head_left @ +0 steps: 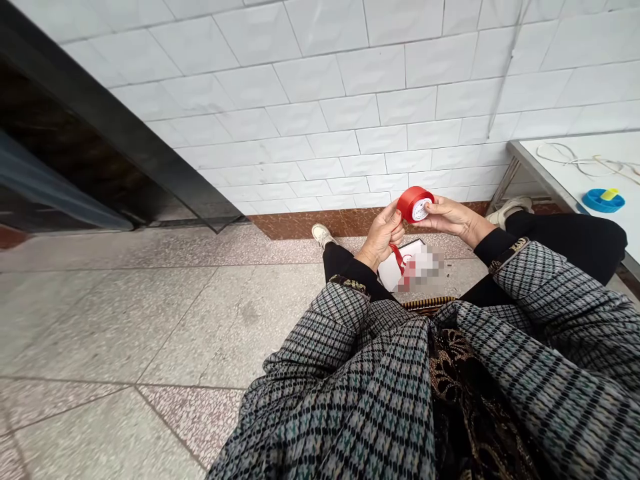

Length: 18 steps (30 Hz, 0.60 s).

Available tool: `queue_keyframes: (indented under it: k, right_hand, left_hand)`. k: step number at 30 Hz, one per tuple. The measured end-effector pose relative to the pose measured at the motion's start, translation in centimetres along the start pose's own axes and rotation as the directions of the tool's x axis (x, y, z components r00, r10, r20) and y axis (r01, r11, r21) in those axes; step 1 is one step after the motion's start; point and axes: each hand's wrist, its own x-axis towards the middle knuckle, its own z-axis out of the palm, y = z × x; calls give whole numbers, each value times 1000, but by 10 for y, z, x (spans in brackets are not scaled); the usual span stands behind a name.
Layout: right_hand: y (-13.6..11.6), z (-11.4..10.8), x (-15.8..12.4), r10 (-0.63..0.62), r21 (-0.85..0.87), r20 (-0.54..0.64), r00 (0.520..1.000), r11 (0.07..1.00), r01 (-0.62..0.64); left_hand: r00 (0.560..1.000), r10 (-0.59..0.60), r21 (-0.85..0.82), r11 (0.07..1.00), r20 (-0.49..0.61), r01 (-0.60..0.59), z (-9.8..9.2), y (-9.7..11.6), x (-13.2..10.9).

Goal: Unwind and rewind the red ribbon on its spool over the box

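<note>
A roll of red ribbon with a round white label on its side is held up in front of the wall. My right hand grips it from the right, thumb against the label. From the left, my left hand is closed, its fingers pinching the ribbon close to the roll. A loose red tail of ribbon hangs below my left hand. Under my hands lies an open white box with red marks or pieces in it; part of it is blurred out.
At the right stands a white-topped table with a metal edge. On it are a pale cable and a round blue dish with a yellow piece. White tiles cover the wall ahead; a dark doorway is at the left.
</note>
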Motion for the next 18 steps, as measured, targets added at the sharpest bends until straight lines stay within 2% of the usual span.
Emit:
queue_keyframes:
  k: [8, 14, 18]
  right_hand:
    - [-5, -6, 1, -27, -47, 14, 1000, 999, 27]
    - [4, 4, -3, -43, -19, 9, 999, 999, 43]
    - [8, 11, -5, -24, -20, -6, 1000, 1000, 24]
  left_hand:
    - [999, -36, -35, 999, 21, 36, -2, 1, -5]
    - [998, -50, -46, 998, 27, 51, 4, -5, 0]
    - [997, -81, -55, 995, 19, 82, 3, -1, -3]
